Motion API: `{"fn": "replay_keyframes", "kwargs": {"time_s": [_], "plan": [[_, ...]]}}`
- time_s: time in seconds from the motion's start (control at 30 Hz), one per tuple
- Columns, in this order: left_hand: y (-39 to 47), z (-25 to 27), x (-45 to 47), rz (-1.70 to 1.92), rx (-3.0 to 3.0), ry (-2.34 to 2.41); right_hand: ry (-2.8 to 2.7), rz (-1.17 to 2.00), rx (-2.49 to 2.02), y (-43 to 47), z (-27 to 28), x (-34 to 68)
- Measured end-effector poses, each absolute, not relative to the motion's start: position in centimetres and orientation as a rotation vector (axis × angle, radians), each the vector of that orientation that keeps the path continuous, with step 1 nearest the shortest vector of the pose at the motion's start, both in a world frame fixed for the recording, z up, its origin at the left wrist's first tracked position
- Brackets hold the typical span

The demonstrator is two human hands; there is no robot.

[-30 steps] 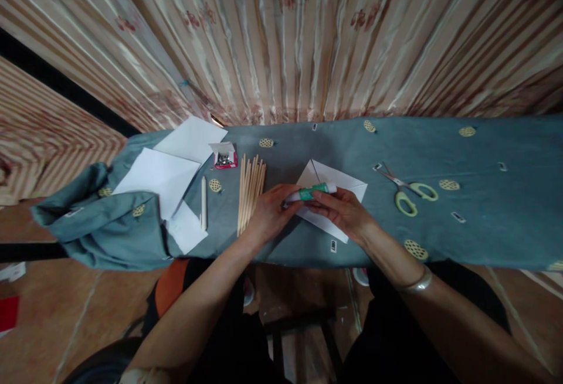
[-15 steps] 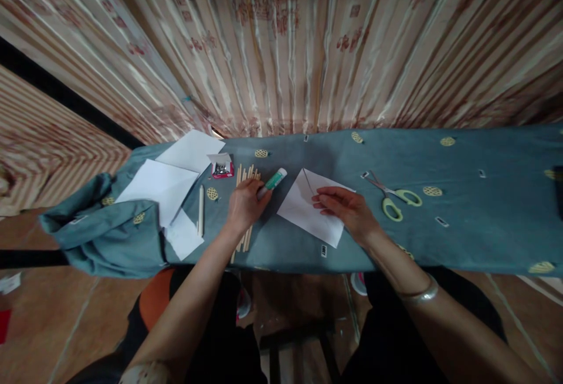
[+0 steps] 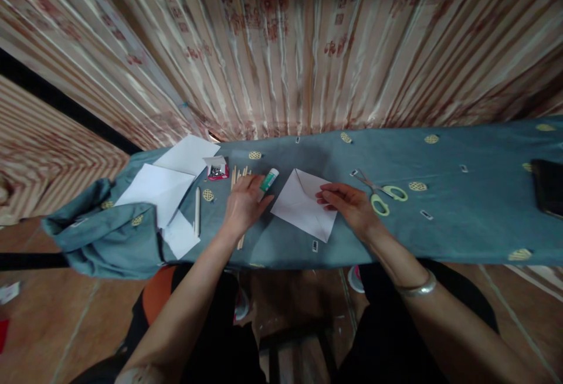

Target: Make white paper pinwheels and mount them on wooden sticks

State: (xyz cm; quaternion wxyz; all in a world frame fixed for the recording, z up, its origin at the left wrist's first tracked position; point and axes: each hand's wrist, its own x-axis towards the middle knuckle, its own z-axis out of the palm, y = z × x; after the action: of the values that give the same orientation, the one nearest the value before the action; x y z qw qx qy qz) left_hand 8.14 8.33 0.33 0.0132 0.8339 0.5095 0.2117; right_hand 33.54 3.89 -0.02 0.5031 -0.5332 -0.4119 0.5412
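A green-and-white glue stick (image 3: 269,180) leans out from the fingers of my left hand (image 3: 245,201), whose thumb is stretched a little apart from it. That hand rests over a bundle of thin wooden sticks (image 3: 241,242) and hides their middle. On the cloth between my hands lies a white folded paper (image 3: 299,211), with fold lines meeting near its centre. My right hand (image 3: 347,203) has its thumb and fingertips drawn together at the paper's right edge, covering that corner. Right of it lie scissors (image 3: 382,195) with light-green handles, blades apart.
Several white paper sheets (image 3: 160,187) overlap at the left. A small open box (image 3: 217,169) with metal bits and a pale pen-like stick (image 3: 197,211) lie near them. A dark phone-like object (image 3: 548,187) lies far right. The green cloth (image 3: 475,214) meets a pleated curtain (image 3: 281,79) behind.
My left hand has settled lower on the sticks, and its thumb has spread away from the glue stick. My right fingertips stay at the paper's right side. The whole view has shifted slightly.
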Motion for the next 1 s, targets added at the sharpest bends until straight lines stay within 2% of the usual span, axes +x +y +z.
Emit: {"fn": "replay_keyframes", "kwargs": {"time_s": [0.07, 0.13, 0.27, 0.67, 1.0], "plan": [[7.1, 0.3, 9.0, 0.719, 2.701, 1.299, -1.017, 1.264, -1.286, 3.9, -0.3, 34.2], [5.7, 0.2, 10.2, 0.632, 2.756, 1.048, -1.035, 1.216, -1.294, 3.9, -0.7, 34.8], [4.0, -0.4, 12.2, 0.481, 2.761, 0.856, -1.082, 1.130, -1.322, 3.9, -1.4, 36.0], [3.7, -1.6, 13.1, 0.592, 2.881, 0.787, -1.811, 0.894, -1.437, 1.3, -1.6, 36.0], [3.0, -1.0, 13.4, 0.574, 2.566, 0.888, -1.715, 0.981, -1.378, 0.6, -2.2, 35.2]]}}
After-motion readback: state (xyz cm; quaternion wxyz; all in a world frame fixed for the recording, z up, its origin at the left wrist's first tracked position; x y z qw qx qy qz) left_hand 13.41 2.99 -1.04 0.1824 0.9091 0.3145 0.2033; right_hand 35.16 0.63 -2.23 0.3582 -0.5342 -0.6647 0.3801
